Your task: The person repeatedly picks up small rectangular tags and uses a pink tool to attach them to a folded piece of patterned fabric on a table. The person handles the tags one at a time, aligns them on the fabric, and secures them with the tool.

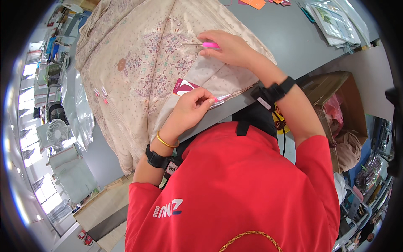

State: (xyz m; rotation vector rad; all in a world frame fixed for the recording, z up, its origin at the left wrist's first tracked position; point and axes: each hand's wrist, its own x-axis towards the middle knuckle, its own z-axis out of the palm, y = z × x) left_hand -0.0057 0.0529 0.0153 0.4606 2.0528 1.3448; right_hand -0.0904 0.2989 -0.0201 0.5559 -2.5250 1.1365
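Note:
A large beige cloth (126, 38) with a purple and green floral pattern lies spread and layered over the grey table. One corner is folded back to its paler underside. My right hand (231, 47) grips a pink-handled tool (210, 45) with a thin metal shaft pointing left, just above the cloth; the kind of tip is too small to tell. My left hand (189, 110) is pinched at the cloth's near edge, with a small pink piece (216, 100) and see-through plastic at its fingertips. Touching its knuckles is a maroon hang tag (180, 86), lying on the cloth.
Two small pink-ended bundles (105, 101) and a brown round patch (121, 64) are on the cloth at left. Plastic-wrapped packets (333, 27) and orange tags (254, 3) lie at the table's far right. An open cardboard box (352, 105) with cloth stands right.

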